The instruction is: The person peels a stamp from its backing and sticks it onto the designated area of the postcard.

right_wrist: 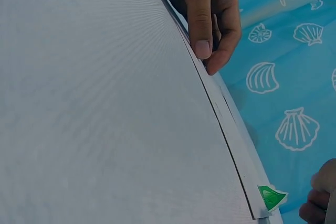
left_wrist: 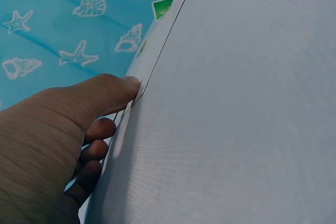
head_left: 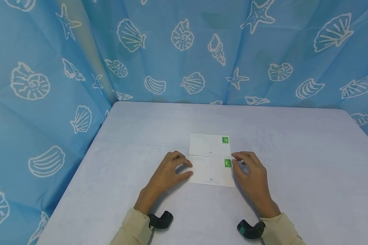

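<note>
Two white postcards with green stamps lie on the cloth, one above the other in the head view. The near postcard (head_left: 202,172) meets or slightly overlaps the far postcard (head_left: 203,144); which one cannot be told. At the near card's left edge, my left hand (head_left: 167,173) touches it with thumb and index fingertips, which stay apart from each other. My right hand (head_left: 256,177) is by the right edge, close to the near card's stamp (head_left: 228,163), fingers loosely bent. In the right wrist view only part of the right hand (right_wrist: 320,198) shows, beside the card.
A table (head_left: 309,163) under a pale cloth extends around the cards. Behind it and to the left hangs a blue curtain (head_left: 171,61) with white shell and starfish prints. Each wrist wears a black device, the left one (head_left: 161,220) and the right one (head_left: 250,230).
</note>
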The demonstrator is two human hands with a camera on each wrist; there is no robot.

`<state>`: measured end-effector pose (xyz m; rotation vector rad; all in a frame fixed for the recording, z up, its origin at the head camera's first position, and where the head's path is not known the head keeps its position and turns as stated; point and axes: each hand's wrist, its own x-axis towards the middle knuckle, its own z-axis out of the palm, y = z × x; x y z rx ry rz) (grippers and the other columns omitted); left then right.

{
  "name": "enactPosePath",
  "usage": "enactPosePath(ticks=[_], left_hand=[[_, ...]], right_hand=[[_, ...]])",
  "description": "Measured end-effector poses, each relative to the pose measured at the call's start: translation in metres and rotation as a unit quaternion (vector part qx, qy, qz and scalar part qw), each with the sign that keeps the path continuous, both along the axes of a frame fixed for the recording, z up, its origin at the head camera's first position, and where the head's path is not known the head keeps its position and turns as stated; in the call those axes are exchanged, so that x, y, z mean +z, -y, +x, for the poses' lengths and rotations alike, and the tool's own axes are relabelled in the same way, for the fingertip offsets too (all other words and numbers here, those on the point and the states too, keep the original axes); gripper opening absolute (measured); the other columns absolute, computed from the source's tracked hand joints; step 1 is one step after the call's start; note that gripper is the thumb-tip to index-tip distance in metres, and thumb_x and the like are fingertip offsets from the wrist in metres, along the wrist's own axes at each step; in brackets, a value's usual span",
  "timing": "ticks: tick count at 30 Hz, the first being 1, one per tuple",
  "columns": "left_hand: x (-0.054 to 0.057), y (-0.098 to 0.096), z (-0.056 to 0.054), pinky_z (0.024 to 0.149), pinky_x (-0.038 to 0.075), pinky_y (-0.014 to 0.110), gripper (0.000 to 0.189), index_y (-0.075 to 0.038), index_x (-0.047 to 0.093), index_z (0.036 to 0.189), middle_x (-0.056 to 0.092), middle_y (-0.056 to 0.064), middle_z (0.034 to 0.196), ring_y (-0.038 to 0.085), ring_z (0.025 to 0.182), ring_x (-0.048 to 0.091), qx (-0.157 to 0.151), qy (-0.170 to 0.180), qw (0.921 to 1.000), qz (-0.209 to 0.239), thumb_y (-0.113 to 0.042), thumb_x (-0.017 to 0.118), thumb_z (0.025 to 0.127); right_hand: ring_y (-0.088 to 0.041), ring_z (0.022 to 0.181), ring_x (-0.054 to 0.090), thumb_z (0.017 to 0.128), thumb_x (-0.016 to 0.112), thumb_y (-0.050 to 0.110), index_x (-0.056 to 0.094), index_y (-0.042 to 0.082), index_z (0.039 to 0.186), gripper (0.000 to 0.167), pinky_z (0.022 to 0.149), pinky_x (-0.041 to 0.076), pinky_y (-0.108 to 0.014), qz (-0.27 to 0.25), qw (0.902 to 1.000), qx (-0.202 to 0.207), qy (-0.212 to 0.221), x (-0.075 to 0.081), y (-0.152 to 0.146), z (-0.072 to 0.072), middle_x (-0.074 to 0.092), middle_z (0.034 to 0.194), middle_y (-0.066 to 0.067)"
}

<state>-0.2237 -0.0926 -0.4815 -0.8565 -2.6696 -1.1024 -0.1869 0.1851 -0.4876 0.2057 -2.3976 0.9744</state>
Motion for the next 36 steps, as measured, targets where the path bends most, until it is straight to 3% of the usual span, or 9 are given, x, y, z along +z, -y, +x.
enactPosePath(ticks=[4,11,16,19,24,31,36], left_hand=[[-0.0007,0.0004,-0.0003,0.089,0.047,0.037,0.020,-0.016,0.075,0.099,0.059,-0.003,0.105,0.019,0.103,0.051,-0.002,0.000,1.0000,0.000,-0.018,0.085,0.082],[-0.0026,0.0003,-0.0009,0.089,0.048,0.036,0.021,-0.015,0.075,0.099,0.059,-0.003,0.105,0.019,0.102,0.051,-0.006,-0.010,0.9999,0.001,-0.019,0.086,0.081],[-0.0026,0.0001,-0.0010,0.089,0.048,0.036,0.021,-0.015,0.075,0.099,0.059,-0.002,0.105,0.019,0.102,0.051,-0.007,-0.013,0.9999,0.003,-0.018,0.086,0.081],[-0.0024,0.0002,-0.0013,0.088,0.048,0.036,0.021,-0.015,0.075,0.098,0.059,-0.002,0.104,0.019,0.101,0.052,-0.008,-0.016,0.9998,0.003,-0.017,0.086,0.081],[-0.0012,0.0005,-0.0015,0.089,0.048,0.036,0.021,-0.015,0.075,0.098,0.059,-0.003,0.104,0.019,0.101,0.051,-0.007,-0.012,0.9999,0.005,-0.017,0.086,0.081],[0.0002,-0.0002,-0.0004,0.088,0.048,0.036,0.021,-0.015,0.075,0.098,0.060,-0.002,0.104,0.019,0.101,0.051,-0.004,-0.012,0.9999,0.003,-0.017,0.086,0.080],[0.0000,-0.0003,0.0002,0.088,0.048,0.036,0.021,-0.015,0.075,0.098,0.059,-0.003,0.104,0.019,0.101,0.051,-0.005,-0.012,0.9999,0.005,-0.017,0.086,0.081]], right_hand=[[-0.022,0.099,0.065,0.083,0.074,-0.010,0.074,0.004,0.108,0.028,0.089,0.039,-0.005,0.016,0.9987,0.029,-0.040,0.0021,-0.0007,0.0015,0.066,0.110,-0.007],[-0.024,0.102,0.067,0.077,0.076,-0.015,0.076,0.002,0.105,0.033,0.094,0.038,-0.006,0.045,0.9933,0.077,-0.073,-0.0001,-0.0019,0.0019,0.069,0.110,-0.007],[-0.025,0.106,0.066,0.082,0.076,-0.008,0.076,0.004,0.106,0.027,0.090,0.052,-0.027,0.062,0.9950,0.074,-0.026,-0.0041,-0.0029,0.0020,0.069,0.113,-0.006],[-0.028,0.110,0.063,0.085,0.076,-0.003,0.076,0.004,0.107,0.023,0.088,0.053,-0.042,0.072,0.9942,0.079,0.009,-0.0051,-0.0031,0.0018,0.068,0.115,-0.008],[-0.030,0.109,0.061,0.082,0.077,-0.006,0.078,0.002,0.101,0.020,0.087,0.053,-0.045,0.083,0.9916,0.100,0.004,-0.0056,-0.0027,-0.0008,0.068,0.112,-0.011],[-0.028,0.106,0.062,0.081,0.076,-0.009,0.077,0.000,0.100,0.022,0.088,0.050,-0.042,0.077,0.9926,0.084,-0.040,-0.0037,-0.0028,-0.0005,0.068,0.109,-0.009],[-0.025,0.107,0.061,0.083,0.073,-0.009,0.075,0.000,0.103,0.022,0.095,0.043,-0.025,0.051,0.9937,0.067,-0.074,-0.0001,-0.0037,0.0010,0.068,0.110,-0.009]])
